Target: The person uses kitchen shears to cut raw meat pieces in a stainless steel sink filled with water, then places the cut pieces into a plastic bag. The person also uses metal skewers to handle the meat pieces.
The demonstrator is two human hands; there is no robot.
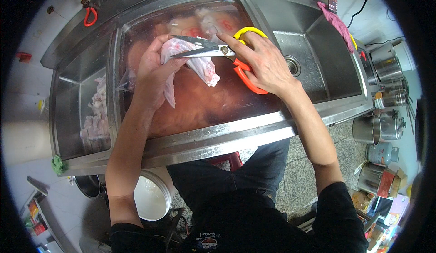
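Note:
My left hand (153, 62) grips a raw, pale chicken wing (199, 65) above the middle sink basin. In my right hand (264, 58) is a pair of kitchen scissors (221, 51), one handle loop yellow and the other orange-red. The scissor blades are parted and reach across the upper part of the wing, near my left fingers. Whether they touch the skin is hard to tell. Reddish water (204, 99) fills the basin below, with pale meat and clear plastic bags (218, 23) in it.
More raw wing pieces (97, 116) lie in the left basin. The right basin (306, 65) has a drain, with a pink cloth (337, 24) over its back rim. Another pair of scissors (88, 9) is at the back left. A white bucket (151, 195) stands below; steel pots (366, 130) line the right.

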